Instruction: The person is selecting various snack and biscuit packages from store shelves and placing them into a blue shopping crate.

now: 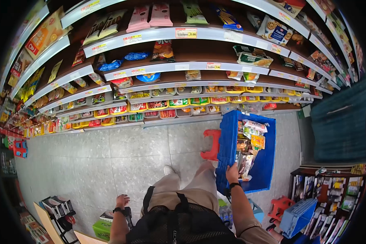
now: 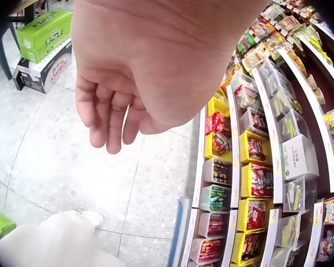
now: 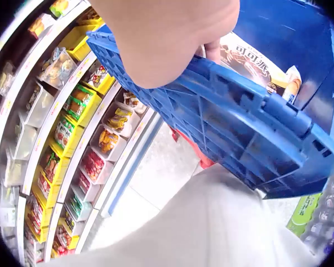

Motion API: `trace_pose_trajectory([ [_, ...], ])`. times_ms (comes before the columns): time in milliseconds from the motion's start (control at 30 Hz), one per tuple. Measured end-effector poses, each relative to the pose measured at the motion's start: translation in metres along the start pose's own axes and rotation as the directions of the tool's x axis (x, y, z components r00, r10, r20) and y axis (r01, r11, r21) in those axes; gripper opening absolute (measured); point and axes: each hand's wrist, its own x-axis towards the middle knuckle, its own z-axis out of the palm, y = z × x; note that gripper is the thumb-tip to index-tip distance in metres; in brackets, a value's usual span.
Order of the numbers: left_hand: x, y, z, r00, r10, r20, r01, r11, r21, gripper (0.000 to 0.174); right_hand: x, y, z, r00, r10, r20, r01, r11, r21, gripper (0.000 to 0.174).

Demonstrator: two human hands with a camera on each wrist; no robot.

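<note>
Blue plastic filled the right hand (image 1: 232,173), curled over the near rim of the crate (image 1: 227,138); the left hand (image 1: 121,201) hung relaxed, holding nothing. Full of snack packets (image 1: 248,140), the crate stood just beside a red stool (image 1: 212,144), before stocked shelves (image 1: 162,103).

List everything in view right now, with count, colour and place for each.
blue crate: one, blue, in front of the shelves
snack packets: many, mixed colours, inside the blue crate
red stool: one, red, against the blue crate's left side
shelves: several tiers, white-edged, stocked with snacks, across the top
second crate: one, blue, lower right
second stool: one, red, beside the second crate
green box: one, green, on the floor at lower left
left hand: one, hanging at the side, holds nothing
right hand: one, grips the blue crate's near rim
</note>
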Motion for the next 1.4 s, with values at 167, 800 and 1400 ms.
trace_pose_trajectory([
  [167,-0.042,-0.034,0.043,0.997,0.072,0.010,-0.070,0.988,-0.136,0.031,0.007,0.008,0.001,0.987,-0.158,0.015,0.158,0.987,-0.031,0.050],
  [800,-0.033,-0.123,0.014,0.971,0.167,0.173,-0.108,0.945,-0.310,0.027,0.033,0.053,0.052,0.999,-0.031,-0.030,0.041,0.912,0.408,0.042],
  [1400,-0.048,-0.164,-0.070,0.999,0.022,-0.031,-0.032,0.925,-0.378,0.032,-0.169,-0.059,0.089,0.938,-0.265,0.225,0.229,0.957,0.177,0.057],
])
